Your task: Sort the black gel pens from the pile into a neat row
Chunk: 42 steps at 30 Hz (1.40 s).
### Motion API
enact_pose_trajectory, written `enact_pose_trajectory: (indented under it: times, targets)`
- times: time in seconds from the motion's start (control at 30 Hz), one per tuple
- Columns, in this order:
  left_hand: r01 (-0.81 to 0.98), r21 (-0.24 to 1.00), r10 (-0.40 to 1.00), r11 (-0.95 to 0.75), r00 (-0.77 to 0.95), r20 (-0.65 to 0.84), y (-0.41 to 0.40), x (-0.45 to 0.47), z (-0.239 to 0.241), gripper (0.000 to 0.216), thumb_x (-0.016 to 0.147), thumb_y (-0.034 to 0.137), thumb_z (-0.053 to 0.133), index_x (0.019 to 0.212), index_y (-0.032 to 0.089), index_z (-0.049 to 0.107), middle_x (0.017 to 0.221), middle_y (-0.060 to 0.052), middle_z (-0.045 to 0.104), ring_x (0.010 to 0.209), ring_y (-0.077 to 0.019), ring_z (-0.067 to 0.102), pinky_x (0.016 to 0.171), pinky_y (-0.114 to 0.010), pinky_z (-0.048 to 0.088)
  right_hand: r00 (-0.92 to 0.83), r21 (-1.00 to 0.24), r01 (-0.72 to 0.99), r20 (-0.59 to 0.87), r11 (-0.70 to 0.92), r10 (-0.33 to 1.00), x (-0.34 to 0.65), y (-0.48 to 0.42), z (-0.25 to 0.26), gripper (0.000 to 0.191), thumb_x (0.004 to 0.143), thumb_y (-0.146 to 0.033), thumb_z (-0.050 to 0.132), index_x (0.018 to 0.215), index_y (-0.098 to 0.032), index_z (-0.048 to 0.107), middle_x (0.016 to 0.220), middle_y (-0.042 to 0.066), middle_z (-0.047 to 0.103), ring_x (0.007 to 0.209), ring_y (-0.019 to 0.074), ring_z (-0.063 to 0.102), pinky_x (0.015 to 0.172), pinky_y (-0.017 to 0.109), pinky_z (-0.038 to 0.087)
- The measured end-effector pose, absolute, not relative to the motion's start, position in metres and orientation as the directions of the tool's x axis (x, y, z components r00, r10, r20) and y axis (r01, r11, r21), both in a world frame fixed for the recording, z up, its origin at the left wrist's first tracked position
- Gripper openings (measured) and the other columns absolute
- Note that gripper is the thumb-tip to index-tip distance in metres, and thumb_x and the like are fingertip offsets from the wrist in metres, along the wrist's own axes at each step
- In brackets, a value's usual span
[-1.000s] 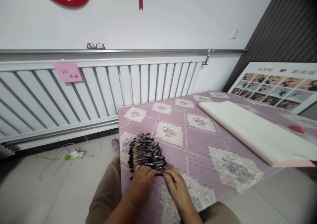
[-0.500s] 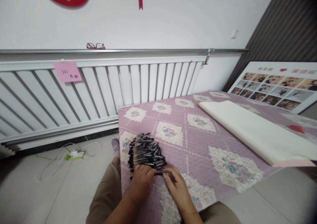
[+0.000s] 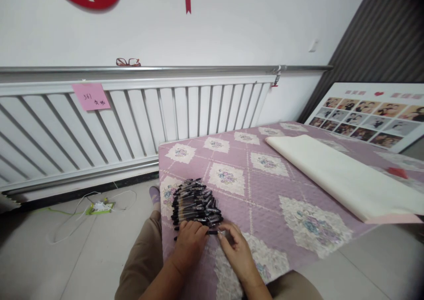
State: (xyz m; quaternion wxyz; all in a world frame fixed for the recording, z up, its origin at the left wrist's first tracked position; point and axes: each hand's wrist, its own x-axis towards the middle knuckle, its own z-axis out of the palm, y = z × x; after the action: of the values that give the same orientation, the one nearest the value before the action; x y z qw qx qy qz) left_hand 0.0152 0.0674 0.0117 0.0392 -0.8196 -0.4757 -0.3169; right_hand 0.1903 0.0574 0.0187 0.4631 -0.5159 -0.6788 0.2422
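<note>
Pinching one slim black pen [image 3: 213,232] at its ends, the left hand [image 3: 190,246] and right hand [image 3: 237,252] curl their fingers narrow over the purple quilted floral bedcover [image 3: 265,189]. Just beyond lies one heap of black-capped pens [image 3: 194,202], too many to count. One pink sticky note [image 3: 90,96] on the white slatted radiator [image 3: 198,110] reads "361".

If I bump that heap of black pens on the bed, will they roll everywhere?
Some would probably slide off, since the pens are thin, round and heaped loosely on each other. They likely would not roll far, because the quilt looks soft and padded. The heap sits near the quilt's edge, though, so a few might drop to the floor.
</note>
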Motion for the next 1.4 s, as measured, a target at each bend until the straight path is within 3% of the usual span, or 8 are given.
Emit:
enact_pose_trajectory:
  times: [0.37, 0.57, 0.83, 1.0, 1.2, 1.4]
  targets:
    - [0.805, 0.231, 0.752, -0.547, 0.35, 0.558, 0.0684, 0.0157, 0.0122, 0.011, 0.088, 0.019, 0.053, 0.093, 0.024, 0.061, 0.08, 0.0, 0.063, 0.079, -0.0188, 0.056, 0.076, -0.035, 0.037, -0.065, -0.781, 0.519, 0.368, 0.347, 0.927, 0.1904, 0.0583, 0.0187, 0.021, 0.088, -0.033, 0.05, 0.074, -0.022, 0.061, 0.078, 0.003, 0.064, 0.078, 0.0192, 0.06, 0.072, 0.029, 0.048]
    - [0.807, 0.256, 0.766, -0.532, 0.329, 0.552, 0.0692, 0.0145, 0.0105, 0.012, 0.087, 0.019, 0.053, 0.093, 0.025, 0.061, 0.081, 0.001, 0.063, 0.078, -0.0185, 0.056, 0.076, -0.034, 0.036, -0.059, -0.804, 0.469, 0.384, 0.365, 0.921, 0.1901, 0.0586, 0.0178, 0.016, 0.086, -0.03, 0.054, 0.099, -0.024, 0.061, 0.1, 0.005, 0.064, 0.098, 0.0205, 0.058, 0.088, 0.031, 0.046]
    - [0.814, 0.257, 0.774, -0.521, 0.324, 0.544, 0.0686, 0.0148, 0.0122, 0.011, 0.087, 0.02, 0.055, 0.092, 0.026, 0.062, 0.081, 0.001, 0.063, 0.079, -0.0179, 0.056, 0.076, -0.034, 0.036, -0.105, -0.801, 0.486, 0.344, 0.35, 0.933, 0.1903, 0.0583, 0.0203, 0.018, 0.089, -0.031, 0.049, 0.078, -0.023, 0.061, 0.085, 0.003, 0.063, 0.086, 0.0195, 0.058, 0.079, 0.03, 0.046]
    - [0.809, 0.253, 0.761, -0.53, 0.322, 0.563, 0.0686, 0.0145, 0.0131, 0.011, 0.089, 0.02, 0.052, 0.092, 0.025, 0.062, 0.08, 0.001, 0.062, 0.078, -0.0176, 0.056, 0.076, -0.033, 0.036, -0.049, -0.818, 0.461, 0.364, 0.344, 0.93, 0.19, 0.0585, 0.0193, 0.014, 0.087, -0.031, 0.052, 0.091, -0.023, 0.062, 0.093, 0.004, 0.064, 0.092, 0.0199, 0.058, 0.084, 0.03, 0.045]
    - [0.806, 0.258, 0.765, -0.533, 0.33, 0.553, 0.0704, 0.0138, 0.0077, 0.009, 0.088, 0.022, 0.054, 0.091, 0.025, 0.062, 0.079, 0.001, 0.062, 0.077, -0.0178, 0.055, 0.075, -0.033, 0.036, -0.04, -0.819, 0.484, 0.331, 0.308, 0.943, 0.1903, 0.0585, 0.0174, 0.021, 0.089, -0.034, 0.049, 0.074, -0.022, 0.059, 0.08, 0.004, 0.062, 0.081, 0.0195, 0.058, 0.075, 0.03, 0.046]
    - [0.808, 0.277, 0.777, -0.521, 0.314, 0.545, 0.0688, 0.014, 0.0092, 0.009, 0.086, 0.02, 0.056, 0.092, 0.025, 0.062, 0.082, 0.001, 0.063, 0.079, -0.0181, 0.055, 0.077, -0.034, 0.035, -0.053, -0.826, 0.457, 0.345, 0.329, 0.937, 0.1903, 0.0591, 0.015, 0.014, 0.088, -0.033, 0.051, 0.089, -0.023, 0.061, 0.091, 0.004, 0.063, 0.091, 0.0199, 0.058, 0.083, 0.031, 0.044]
